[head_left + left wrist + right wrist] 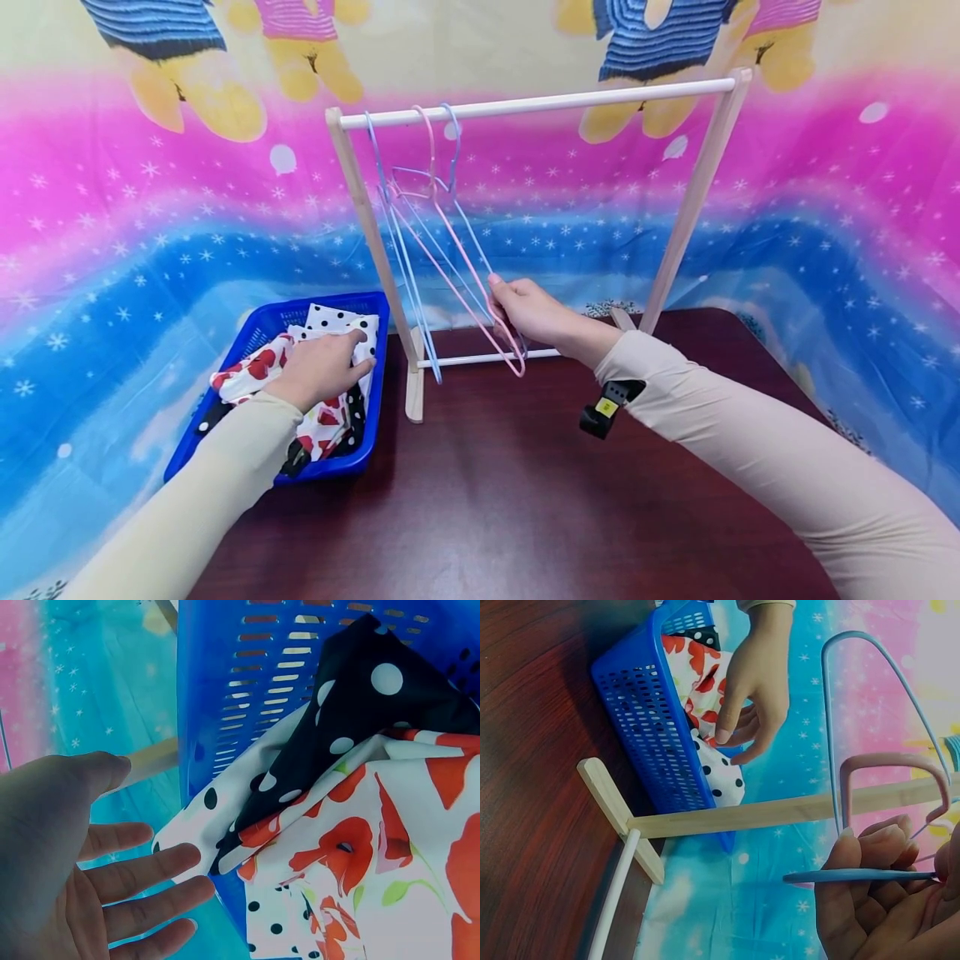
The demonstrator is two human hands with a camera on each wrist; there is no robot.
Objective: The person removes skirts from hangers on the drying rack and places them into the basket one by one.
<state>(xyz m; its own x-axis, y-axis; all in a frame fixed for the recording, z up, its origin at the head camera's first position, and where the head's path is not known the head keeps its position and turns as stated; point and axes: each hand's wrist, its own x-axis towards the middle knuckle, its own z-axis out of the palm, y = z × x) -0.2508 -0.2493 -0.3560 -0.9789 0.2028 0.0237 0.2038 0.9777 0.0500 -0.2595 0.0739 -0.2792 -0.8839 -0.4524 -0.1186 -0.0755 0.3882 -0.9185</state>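
Observation:
My left hand (318,367) hovers over the blue basket (383,358), its fingers spread and nothing in them. Below it lie folded cloths: a white one with black dots (330,317), a white one with red flowers (341,851) and a black one with white dots (386,679). At the rack, my right hand (536,312) grips the lower right corner of a light blue hanger (471,229). The pink hanger (453,236) beside it runs right at those fingers. Another blue hanger (405,258) hangs at the rail's left end. All three hooks sit over the rail.
A wooden rack with a white rail (570,98) stands on the dark red table (480,500), its left post (367,225) close to the basket. A lower white bar (480,360) joins the feet. Behind hangs a patterned curtain (525,208).

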